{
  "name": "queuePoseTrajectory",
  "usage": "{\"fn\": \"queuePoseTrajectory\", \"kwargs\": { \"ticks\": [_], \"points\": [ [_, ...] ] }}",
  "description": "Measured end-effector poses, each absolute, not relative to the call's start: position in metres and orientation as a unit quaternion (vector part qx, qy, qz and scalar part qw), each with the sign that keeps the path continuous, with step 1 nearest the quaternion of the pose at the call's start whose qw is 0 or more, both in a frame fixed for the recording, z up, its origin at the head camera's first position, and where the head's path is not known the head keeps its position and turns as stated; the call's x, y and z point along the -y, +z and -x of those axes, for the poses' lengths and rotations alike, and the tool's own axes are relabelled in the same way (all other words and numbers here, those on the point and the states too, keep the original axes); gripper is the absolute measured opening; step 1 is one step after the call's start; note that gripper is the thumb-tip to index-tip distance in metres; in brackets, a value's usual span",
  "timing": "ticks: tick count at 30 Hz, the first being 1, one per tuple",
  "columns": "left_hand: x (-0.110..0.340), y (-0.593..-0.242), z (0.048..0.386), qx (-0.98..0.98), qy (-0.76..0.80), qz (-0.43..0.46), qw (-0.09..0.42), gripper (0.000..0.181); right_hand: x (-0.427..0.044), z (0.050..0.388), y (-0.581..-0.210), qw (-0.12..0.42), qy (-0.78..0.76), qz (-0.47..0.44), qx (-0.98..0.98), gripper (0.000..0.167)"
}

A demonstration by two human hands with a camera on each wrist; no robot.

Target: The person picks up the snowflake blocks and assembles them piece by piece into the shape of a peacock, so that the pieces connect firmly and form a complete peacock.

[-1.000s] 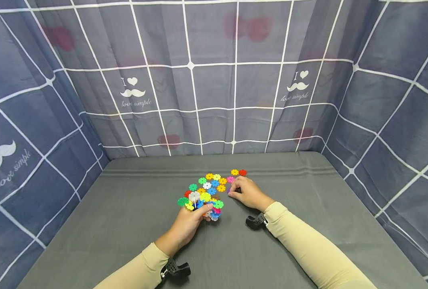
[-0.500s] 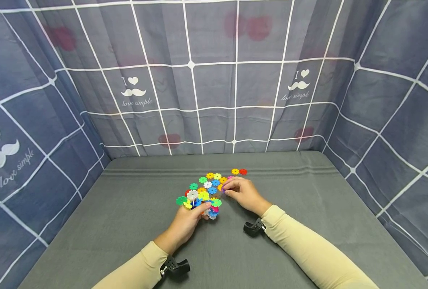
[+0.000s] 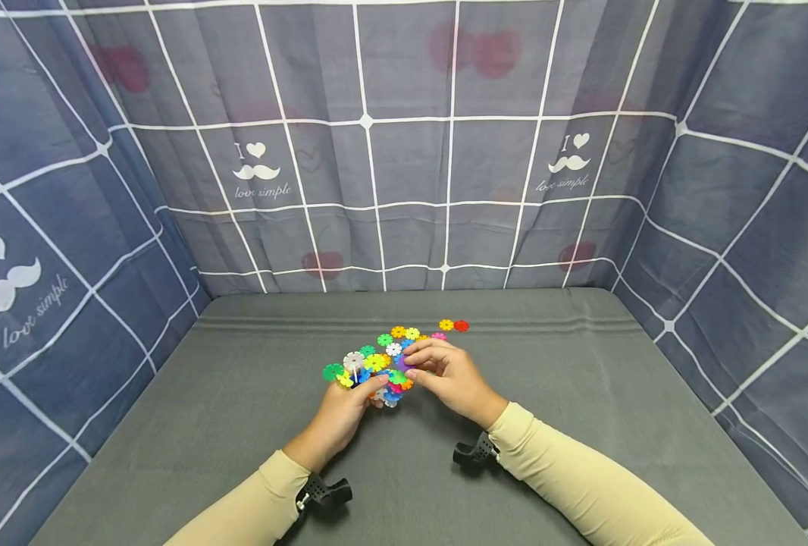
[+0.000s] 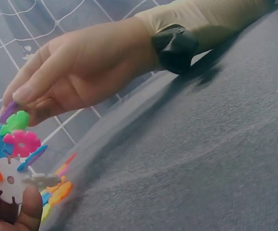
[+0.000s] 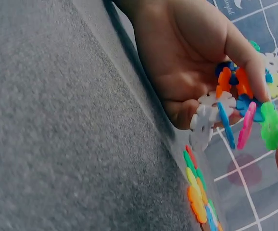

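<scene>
In the head view, my left hand grips a cluster of joined plastic snowflake discs, thumb on top. The cluster has white, yellow, blue, green, orange and pink discs and is held above the table. My right hand pinches a purple snowflake disc at the cluster's right side. In the left wrist view, the purple disc meets or nearly meets a green disc of the cluster; whether they interlock I cannot tell. A pink disc sits beside the green one. The right wrist view shows the left thumb against the cluster.
Loose snowflake discs lie on the grey cloth-covered table behind the hands, among them an orange-yellow disc, a red disc and a green disc. A checked curtain encloses the back and sides.
My right hand has moved left from the loose discs to the cluster, bringing the purple disc with it. My left hand has shifted slightly left and up with the cluster.
</scene>
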State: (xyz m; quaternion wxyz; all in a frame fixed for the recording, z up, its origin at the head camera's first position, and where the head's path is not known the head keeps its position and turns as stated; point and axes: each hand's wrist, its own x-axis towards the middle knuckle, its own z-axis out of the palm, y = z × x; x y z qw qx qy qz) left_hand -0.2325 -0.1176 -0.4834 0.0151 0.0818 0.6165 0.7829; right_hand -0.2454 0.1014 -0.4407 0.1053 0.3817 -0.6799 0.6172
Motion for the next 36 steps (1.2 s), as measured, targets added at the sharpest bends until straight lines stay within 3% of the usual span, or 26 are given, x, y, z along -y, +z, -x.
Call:
{"fn": "queuePoseTrajectory", "kwargs": {
  "ticks": [10, 17, 21, 28, 36],
  "points": [
    [0.119, -0.481, 0.229, -0.700, 0.709, -0.087, -0.011, 0.020, -0.100, 0.254, -0.463, 0.118, 0.581, -0.407, 0.695, 0.021],
    [0.119, -0.480, 0.226, -0.776, 0.608, -0.143, -0.092, 0.021, -0.099, 0.255, -0.466, 0.189, 0.483, -0.406, 0.752, 0.019],
    [0.119, -0.480, 0.226, -0.781, 0.581, -0.194, -0.122, 0.014, -0.099, 0.254, -0.465, 0.190, 0.483, -0.406, 0.752, 0.019],
    [0.120, -0.479, 0.224, -0.782, 0.579, -0.207, -0.101, 0.017, -0.101, 0.255, -0.467, 0.151, 0.523, -0.386, 0.745, 0.017],
    [0.120, -0.478, 0.224, -0.789, 0.583, -0.182, -0.071, 0.015, -0.098, 0.253, -0.467, 0.169, 0.512, -0.379, 0.752, 0.018]
  ]
}}
